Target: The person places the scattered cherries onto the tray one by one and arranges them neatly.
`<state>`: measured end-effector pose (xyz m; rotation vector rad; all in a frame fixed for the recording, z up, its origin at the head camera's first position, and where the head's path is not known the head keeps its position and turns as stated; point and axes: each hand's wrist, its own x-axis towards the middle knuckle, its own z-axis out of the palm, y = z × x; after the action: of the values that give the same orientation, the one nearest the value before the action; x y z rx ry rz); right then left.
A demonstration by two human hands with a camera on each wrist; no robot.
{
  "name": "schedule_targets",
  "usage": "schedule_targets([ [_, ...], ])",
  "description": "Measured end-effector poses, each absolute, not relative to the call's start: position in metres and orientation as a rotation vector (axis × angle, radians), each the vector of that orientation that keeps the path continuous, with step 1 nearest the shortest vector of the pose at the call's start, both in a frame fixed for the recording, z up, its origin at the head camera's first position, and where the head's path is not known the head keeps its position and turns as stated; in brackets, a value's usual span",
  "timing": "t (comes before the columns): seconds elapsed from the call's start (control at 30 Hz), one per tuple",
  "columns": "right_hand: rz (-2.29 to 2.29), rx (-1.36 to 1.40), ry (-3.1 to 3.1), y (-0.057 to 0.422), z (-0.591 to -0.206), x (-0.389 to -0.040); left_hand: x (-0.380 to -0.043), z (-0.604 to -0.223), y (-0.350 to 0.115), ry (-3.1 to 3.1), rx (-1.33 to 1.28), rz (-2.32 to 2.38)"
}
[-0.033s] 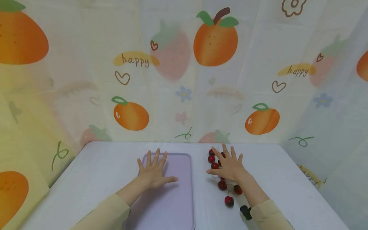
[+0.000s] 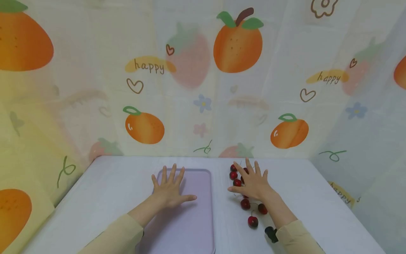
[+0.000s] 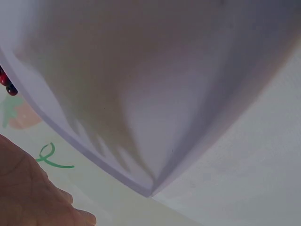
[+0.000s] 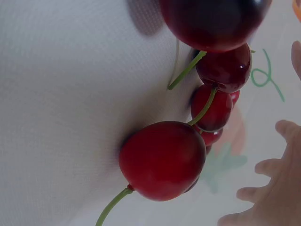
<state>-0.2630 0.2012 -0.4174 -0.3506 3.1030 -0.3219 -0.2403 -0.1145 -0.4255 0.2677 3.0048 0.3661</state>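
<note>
My left hand (image 2: 169, 193) is held over a pale purple tray (image 2: 196, 229), its fingers spread wide and a soft shadow beneath. Over on the right, my right hand (image 2: 253, 185) hovers with spread fingers above several dark red cherries (image 2: 252, 222) and hides some of them. Neither hand holds anything. The left wrist view has part of the left hand (image 3: 33, 193) near a corner of the tray (image 3: 146, 192). In the right wrist view, cherries (image 4: 162, 160) with green stems lie close together on white cloth, with the right hand's fingers (image 4: 270, 195) beside them.
A white table (image 2: 104, 190) carries the tray and the cherries. Behind it hangs a curtain (image 2: 203, 141) printed with oranges, strawberries and hearts, which also closes off both sides. A small black object (image 2: 271, 234) shows by the right sleeve.
</note>
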Motion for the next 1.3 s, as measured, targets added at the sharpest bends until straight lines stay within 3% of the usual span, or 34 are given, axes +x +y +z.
schedule_targets([
  [0.33, -0.446, -0.339, 3.136, 0.213, -0.405, -0.267, -0.247, -0.419, -0.139, 2.978, 0.177, 0.510],
  [0.57, -0.771, -0.286, 3.022, 0.248, -0.388, -0.268, -0.246, -0.397, -0.188, 2.882, 0.047, 0.779],
  [0.83, -1.007, -0.192, 2.671, 0.294, -0.393, -0.261, -0.259, -0.402, -0.237, 2.468, -0.074, 1.265],
  [1.3, -1.119, -0.130, 2.226, 0.334, -0.419, -0.234, -0.282, -0.447, -0.258, 2.140, 0.252, 1.619],
])
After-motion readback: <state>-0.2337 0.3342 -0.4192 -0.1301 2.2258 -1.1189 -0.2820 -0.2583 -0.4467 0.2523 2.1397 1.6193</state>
